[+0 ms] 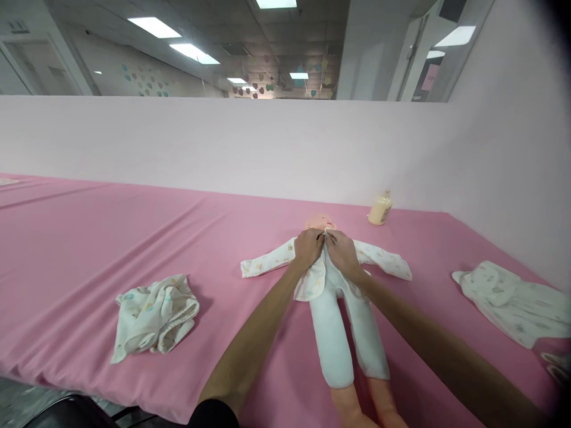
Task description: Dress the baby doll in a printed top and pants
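A baby doll lies on its back on the pink sheet, its head away from me and its legs toward me. It wears a white printed baby shirt whose sleeves stretch out to both sides. At the shirt's neckline my left hand pinches the collar edge. Right beside it, my right hand is closed on the other side of the same neckline, the fingers of both hands almost touching. Below the shirt's parted front the white cloth body shows. The hands hide the fastening and part of the doll's head.
A pink sheet covers the table. A crumpled printed cloth lies at the left, a white garment at the right. Near the white wall stands a pale yellow pump bottle. A black chair touches the lower left corner.
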A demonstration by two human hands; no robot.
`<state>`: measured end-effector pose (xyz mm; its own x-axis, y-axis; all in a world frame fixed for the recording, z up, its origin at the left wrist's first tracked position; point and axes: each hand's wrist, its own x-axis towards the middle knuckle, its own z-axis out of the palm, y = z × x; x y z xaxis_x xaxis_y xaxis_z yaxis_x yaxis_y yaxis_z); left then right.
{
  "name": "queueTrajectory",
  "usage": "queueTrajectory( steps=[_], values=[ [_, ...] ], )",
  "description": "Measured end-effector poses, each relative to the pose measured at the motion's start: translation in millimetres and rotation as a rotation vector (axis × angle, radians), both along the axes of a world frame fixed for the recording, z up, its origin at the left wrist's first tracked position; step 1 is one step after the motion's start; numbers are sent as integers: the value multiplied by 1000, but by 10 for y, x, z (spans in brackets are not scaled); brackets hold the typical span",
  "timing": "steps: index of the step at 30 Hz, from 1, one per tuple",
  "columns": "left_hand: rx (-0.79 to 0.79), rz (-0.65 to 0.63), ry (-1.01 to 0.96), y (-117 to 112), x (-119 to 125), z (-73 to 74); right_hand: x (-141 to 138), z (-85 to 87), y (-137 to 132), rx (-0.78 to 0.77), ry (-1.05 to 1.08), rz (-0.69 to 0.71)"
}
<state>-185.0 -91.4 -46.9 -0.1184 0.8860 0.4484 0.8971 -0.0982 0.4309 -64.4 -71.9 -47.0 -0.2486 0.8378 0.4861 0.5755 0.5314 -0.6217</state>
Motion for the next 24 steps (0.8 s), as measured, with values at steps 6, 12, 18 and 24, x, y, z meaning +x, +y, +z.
queueTrajectory(
  steps=[6, 12, 18, 24],
  values=[
    [-49, 37, -29, -23, 30, 30, 18, -1, -22, -66, 73, 43],
    [-67, 69, -11, -32, 53, 44, 24, -35, -40, -128, 201, 82],
    [-97, 119, 1, -37, 88, 70, 0, 26, 20, -212, 218, -71],
    [-99, 109, -13, -27, 83, 52, 69, 176, 139, -262, 84, -113]
  ],
)
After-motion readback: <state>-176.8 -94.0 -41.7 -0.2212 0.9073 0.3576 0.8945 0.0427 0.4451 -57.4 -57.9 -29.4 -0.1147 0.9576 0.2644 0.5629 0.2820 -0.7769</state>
